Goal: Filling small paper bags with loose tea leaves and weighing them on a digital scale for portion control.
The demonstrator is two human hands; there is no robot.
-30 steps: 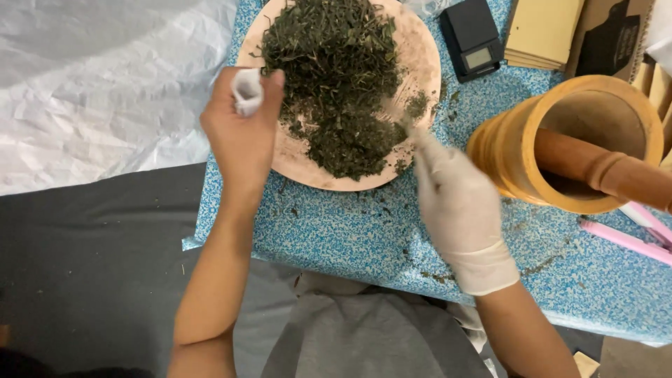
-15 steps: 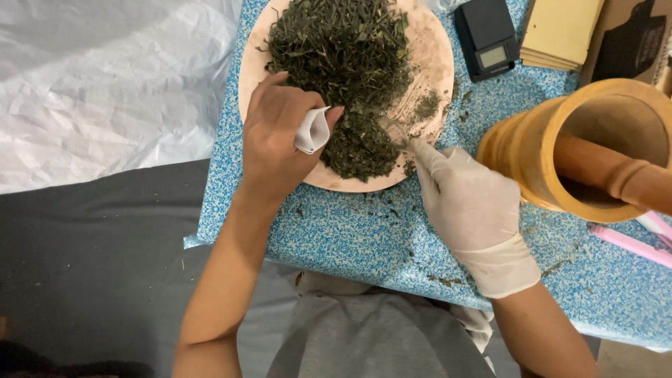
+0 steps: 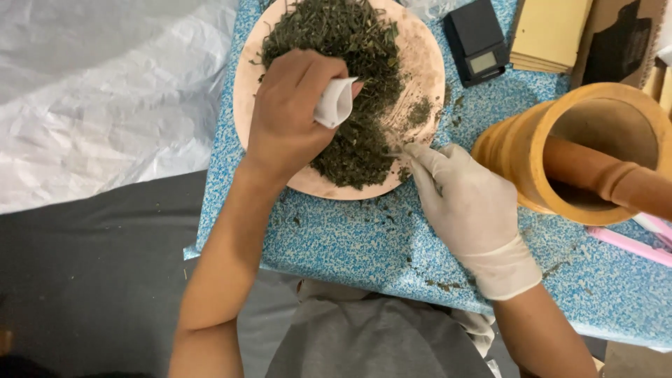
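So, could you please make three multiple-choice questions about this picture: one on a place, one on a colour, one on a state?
1. Where does the pestle lie?
A. inside the wooden mortar
B. on the plate
C. on the grey floor

2. What colour is the round plate under the dried herbs?
A. black
B. pale pink
C. green

3. What does the left hand hold?
A. nothing
B. a small white paper pouch, open
C. the black scale

Answers: 1 A, the pestle leans out of the mortar's mouth; 2 B, bare pink rim shows around the herbs; 3 B, the fingers pinch the pouch above the herbs.
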